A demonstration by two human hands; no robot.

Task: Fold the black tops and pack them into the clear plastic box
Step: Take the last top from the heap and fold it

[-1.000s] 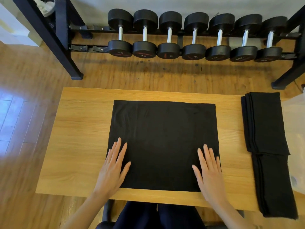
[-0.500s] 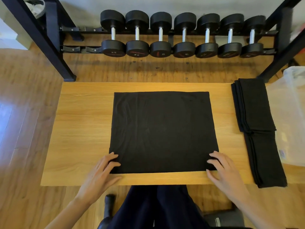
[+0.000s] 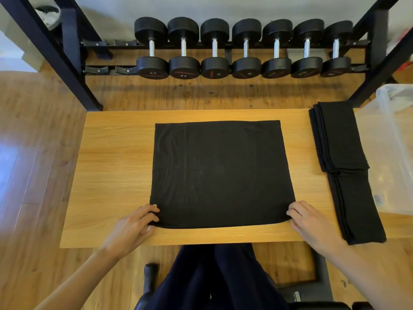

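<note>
Half a second ago both hands lay with fingers just reaching the near corners of the black top (image 3: 220, 173); now each has closed on its corner. The left hand (image 3: 134, 224) pinches the near left corner, fingers curled over the cloth and the hem lifted slightly off the surface (image 3: 111, 175). The top itself lies spread flat, square to the surface's middle, where it was before. The right hand (image 3: 310, 222) grips the near right corner in the same way — fingers curled over the edge.

Right of the top, a stack of folded black tops (image 3: 344, 166) runs along the surface's right side, its near end overhanging. Beyond that stack stands the clear plastic box (image 3: 393, 142), just beside it. Behind the surface, a rack of dumbbells (image 3: 243, 48) sits on the wooden floor (image 3: 33, 153).
</note>
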